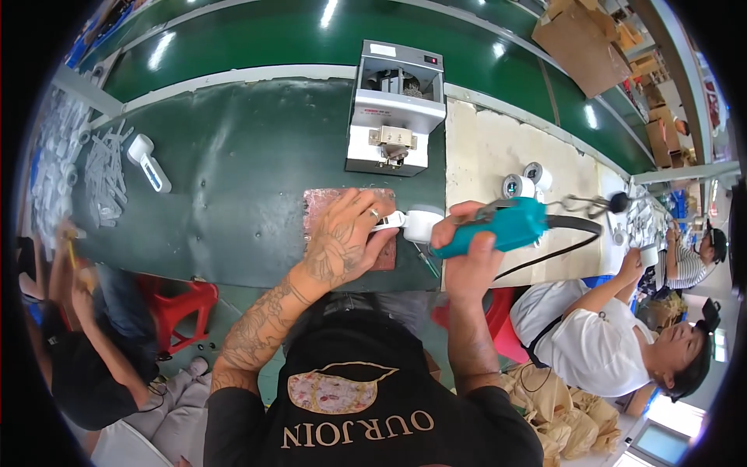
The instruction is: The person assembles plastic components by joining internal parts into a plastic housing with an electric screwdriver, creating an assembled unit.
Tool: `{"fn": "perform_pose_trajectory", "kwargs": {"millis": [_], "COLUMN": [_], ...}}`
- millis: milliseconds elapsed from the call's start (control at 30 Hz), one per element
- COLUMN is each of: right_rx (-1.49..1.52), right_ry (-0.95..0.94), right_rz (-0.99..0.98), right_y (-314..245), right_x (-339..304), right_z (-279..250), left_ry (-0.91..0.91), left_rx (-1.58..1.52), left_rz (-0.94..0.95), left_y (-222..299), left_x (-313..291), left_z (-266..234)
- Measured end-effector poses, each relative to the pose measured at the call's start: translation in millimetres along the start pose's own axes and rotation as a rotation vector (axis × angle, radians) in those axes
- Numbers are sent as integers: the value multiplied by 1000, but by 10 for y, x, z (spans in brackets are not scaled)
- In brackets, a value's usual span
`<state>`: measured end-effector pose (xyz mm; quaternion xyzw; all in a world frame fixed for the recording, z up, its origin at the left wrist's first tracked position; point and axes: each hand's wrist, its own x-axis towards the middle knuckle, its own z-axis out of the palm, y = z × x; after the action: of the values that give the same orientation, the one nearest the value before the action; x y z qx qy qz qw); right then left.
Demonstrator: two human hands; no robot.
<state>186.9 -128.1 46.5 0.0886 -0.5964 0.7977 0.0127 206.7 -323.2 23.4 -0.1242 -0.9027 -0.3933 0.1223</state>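
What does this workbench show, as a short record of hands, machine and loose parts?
Left hand: holding white plastic device with rounded end, over reddish rectangular mat
Right hand: gripping teal corded handheld tool
Farther back: silver-grey boxy machine
Left side: pile of translucent plastic strips, beside similar white device
Right side: two white cylinders on cream-coloured sheet

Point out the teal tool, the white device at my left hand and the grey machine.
Teal tool (515, 221), head view: on its body.
White device (422, 225), head view: its wide end.
Grey machine (398, 111), head view: its front.
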Motion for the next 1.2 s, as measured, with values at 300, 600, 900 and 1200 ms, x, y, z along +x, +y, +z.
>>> {"fn": "perform_pose_trajectory", "kwargs": {"millis": [300,600,900,1200], "right_rx": [104,11,55,92], "right_ry": [-87,-202,-168,-188], "right_rz": [-226,-318,-134,-115], "right_y": [62,378,279,231], "right_x": [798,1155,913,666], "right_z": [551,746,675,525], "left_ry": [-99,-51,-55,-85], "left_rx": [42,92,100,88], "left_rz": [95,130,86,93], "left_y": [-297,-336,-348,-341], "left_x": [86,13,2,9], "left_z": [-116,-103,-91,-113]}}
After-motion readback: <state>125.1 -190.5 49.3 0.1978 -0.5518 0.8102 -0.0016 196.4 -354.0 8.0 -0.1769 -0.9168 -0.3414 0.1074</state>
